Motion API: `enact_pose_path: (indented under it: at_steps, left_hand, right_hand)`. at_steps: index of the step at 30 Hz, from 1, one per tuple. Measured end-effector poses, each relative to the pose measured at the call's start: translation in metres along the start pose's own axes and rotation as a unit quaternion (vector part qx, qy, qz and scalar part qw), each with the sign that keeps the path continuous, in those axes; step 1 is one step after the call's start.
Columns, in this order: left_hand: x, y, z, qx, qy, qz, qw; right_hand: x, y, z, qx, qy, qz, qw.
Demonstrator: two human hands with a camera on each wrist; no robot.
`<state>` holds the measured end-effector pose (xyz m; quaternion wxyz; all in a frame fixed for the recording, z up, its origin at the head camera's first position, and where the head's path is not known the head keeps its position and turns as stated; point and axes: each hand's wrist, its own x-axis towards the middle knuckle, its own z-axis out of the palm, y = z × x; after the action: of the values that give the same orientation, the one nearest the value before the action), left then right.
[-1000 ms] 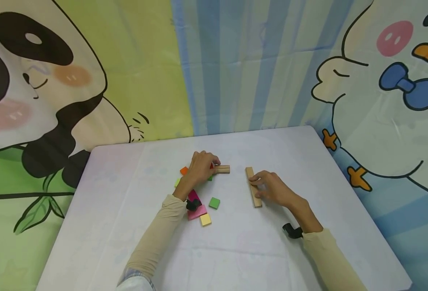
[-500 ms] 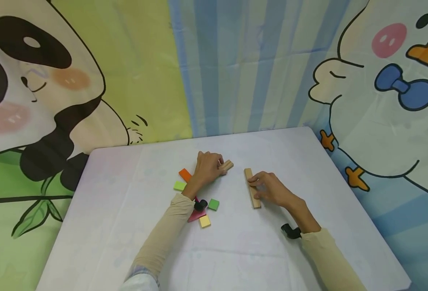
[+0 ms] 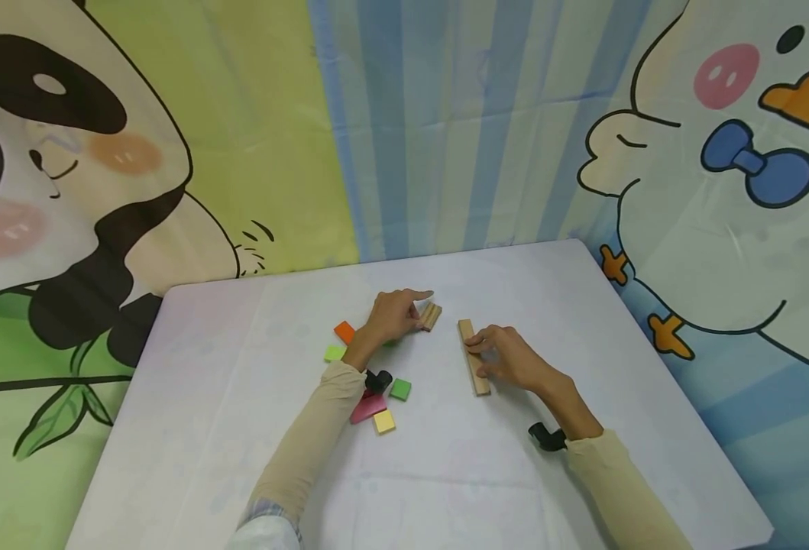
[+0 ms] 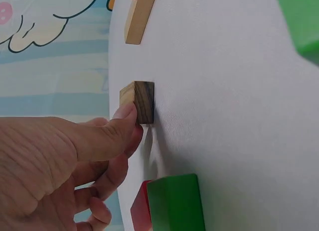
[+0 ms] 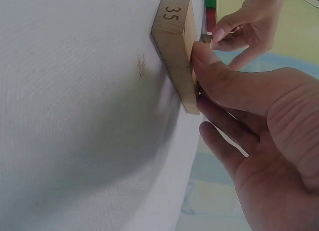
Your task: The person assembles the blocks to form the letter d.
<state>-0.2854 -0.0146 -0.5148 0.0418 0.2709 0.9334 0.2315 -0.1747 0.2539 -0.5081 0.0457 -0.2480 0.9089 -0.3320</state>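
My left hand (image 3: pixel 392 315) holds a short dark-grained wooden block (image 3: pixel 432 317) between thumb and fingers near the back of the table. Up close in the left wrist view, the thumb lies against the block (image 4: pixel 144 102), and the index finger points out past it in the head view. To the right, a long pale wooden block (image 3: pixel 474 360) lies flat, gripped by my right hand (image 3: pixel 514 357) with thumb on one side. The right wrist view shows "35" marked on the end of the long block (image 5: pixel 172 14).
Coloured blocks lie near my left forearm: orange (image 3: pixel 344 331), lime (image 3: pixel 334 353), green (image 3: pixel 400 389), pink (image 3: pixel 368 409) and yellow (image 3: pixel 384 422). In the left wrist view a large green block (image 4: pixel 177 203) stands by a red one (image 4: pixel 141 211). Cartoon curtains (image 3: pixel 438 153) border the table (image 3: pixel 239 428).
My left hand has moved slightly right, turning the short wooden block from sideways to a steep slant; its index finger has straightened. My right hand stays on the long block.
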Motion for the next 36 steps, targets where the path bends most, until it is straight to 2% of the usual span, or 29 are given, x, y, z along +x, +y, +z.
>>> enact_pose_path:
  at_steps: [5, 10, 19, 27, 31, 36]
  left_hand:
    - [0.007, 0.003, 0.003, -0.008, 0.005, 0.000, 1.0000]
    - [0.013, 0.006, 0.008, -0.027, 0.028, -0.019, 0.9991]
    - [0.025, 0.010, 0.017, -0.067, 0.047, -0.041, 0.9958]
    - [0.033, 0.012, 0.028, -0.068, 0.063, -0.051, 0.9944]
    - [0.033, 0.016, 0.027, -0.087, 0.068, -0.069, 0.9915]
    - [0.036, 0.020, 0.027, -0.103, 0.066, -0.076, 0.9896]
  right_hand:
    - [0.000, 0.001, -0.001, 0.001, -0.002, -0.003, 1.000]
    - [0.000, 0.002, -0.001, -0.003, 0.000, -0.003, 1.000]
    - [-0.001, 0.003, -0.001, 0.002, 0.002, -0.008, 1.000]
    - [0.002, -0.001, -0.001, 0.000, -0.006, 0.000, 1.000]
    - [0.003, -0.003, -0.001, -0.004, -0.007, 0.004, 1.000]
    - [0.001, -0.004, -0.002, -0.009, -0.010, 0.021, 1.000]
